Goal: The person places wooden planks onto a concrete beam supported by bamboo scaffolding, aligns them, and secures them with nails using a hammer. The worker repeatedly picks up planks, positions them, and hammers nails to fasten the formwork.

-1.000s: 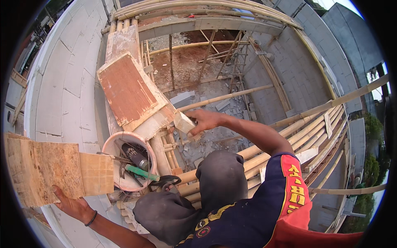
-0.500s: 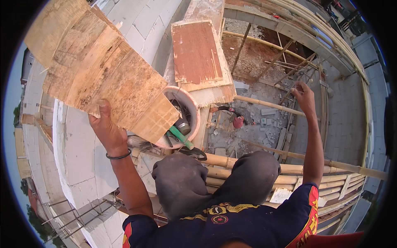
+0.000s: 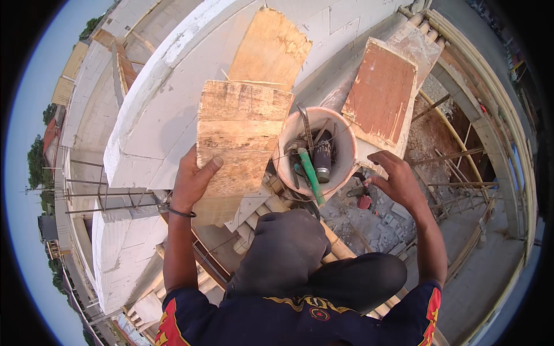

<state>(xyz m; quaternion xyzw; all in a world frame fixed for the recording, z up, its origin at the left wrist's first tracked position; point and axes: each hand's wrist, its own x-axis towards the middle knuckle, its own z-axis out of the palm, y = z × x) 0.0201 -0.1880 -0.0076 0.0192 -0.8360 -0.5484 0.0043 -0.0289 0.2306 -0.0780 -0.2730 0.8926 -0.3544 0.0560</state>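
Left hand [image 3: 193, 181] grips the plywood [image 3: 242, 137] by its near left edge, thumb on top — long axis runs away, slightly right. Right hand [image 3: 399, 180] is farther off past the bucket [image 3: 348, 144], fingers curled, nothing in it. I see rough, stained grain; round pinkish bucket holding a green-handled tool [image 3: 310, 172], dark bottle [image 3: 324, 154] — pale block wall [image 3: 161, 104] behind.
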